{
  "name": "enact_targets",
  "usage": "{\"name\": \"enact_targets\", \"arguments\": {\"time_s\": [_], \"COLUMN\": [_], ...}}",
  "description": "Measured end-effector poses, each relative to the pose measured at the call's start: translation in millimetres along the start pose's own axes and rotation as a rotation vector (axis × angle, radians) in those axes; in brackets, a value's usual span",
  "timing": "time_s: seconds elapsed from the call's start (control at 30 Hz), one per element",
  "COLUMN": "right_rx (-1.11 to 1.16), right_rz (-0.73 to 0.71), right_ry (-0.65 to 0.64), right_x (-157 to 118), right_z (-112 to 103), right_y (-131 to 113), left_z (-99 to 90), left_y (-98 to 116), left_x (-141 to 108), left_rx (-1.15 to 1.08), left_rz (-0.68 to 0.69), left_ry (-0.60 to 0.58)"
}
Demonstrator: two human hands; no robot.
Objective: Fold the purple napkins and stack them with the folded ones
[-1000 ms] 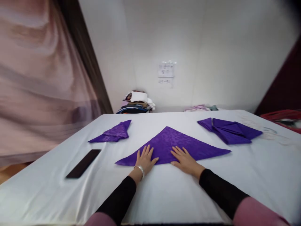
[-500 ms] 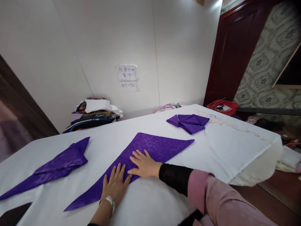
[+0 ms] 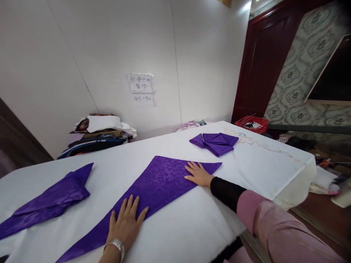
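Observation:
A purple patterned napkin [image 3: 161,179], folded into a triangle, lies flat with its long edge toward me. My left hand [image 3: 126,219], a silver band at its wrist, rests on the left part of it with fingers spread. Nearer the right corner, my right hand [image 3: 199,174] lies flat on the cloth, fingers stretched out. Neither hand grips anything. To the left is another purple napkin [image 3: 55,197], loosely folded into a long pointed shape. Behind and to the right sits a purple napkin [image 3: 219,142] folded into a compact shape with several panels.
A white cloth [image 3: 255,168] covers the table. Stacked clothes [image 3: 101,133] stand against the wall at the back left, below a handwritten paper sign [image 3: 142,83]. A red basket [image 3: 252,124] is at the far right, and a pink cloth [image 3: 188,125] lies at the back edge.
My right hand has slid right along the napkin toward its right corner. My left hand has shifted slightly left and nearer me. The view has turned a little to the right.

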State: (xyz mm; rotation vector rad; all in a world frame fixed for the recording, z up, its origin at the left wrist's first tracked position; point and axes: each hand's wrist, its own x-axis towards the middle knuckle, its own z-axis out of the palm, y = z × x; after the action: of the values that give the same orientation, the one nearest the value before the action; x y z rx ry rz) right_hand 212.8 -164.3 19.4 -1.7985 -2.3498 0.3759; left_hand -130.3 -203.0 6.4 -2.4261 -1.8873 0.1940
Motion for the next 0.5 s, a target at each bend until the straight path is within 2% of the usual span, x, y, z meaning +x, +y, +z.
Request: {"name": "enact_targets", "arguments": {"time_s": [0.17, 0.27, 0.37, 0.5], "right_rx": [-0.065, -0.083, -0.101, -0.115], "right_rz": [0.114, 0.153, 0.168, 0.165], "right_ry": [0.012, 0.024, 0.031, 0.033], "right_x": [-11, -13, -12, -13], "right_z": [-19, -25, -28, -26], "right_y": [67, 97, 114, 120], "left_z": [-3.3, -1.7, 0.7, 0.8], "left_y": [-1, -2, -3, -3], "left_x": [-3, -2, 0, -1], "left_rx": [0.065, 0.065, 0.046, 0.032], "left_rz": [0.056, 0.044, 0.024, 0.026], "left_ry": [0.01, 0.007, -0.015, -0.003]}}
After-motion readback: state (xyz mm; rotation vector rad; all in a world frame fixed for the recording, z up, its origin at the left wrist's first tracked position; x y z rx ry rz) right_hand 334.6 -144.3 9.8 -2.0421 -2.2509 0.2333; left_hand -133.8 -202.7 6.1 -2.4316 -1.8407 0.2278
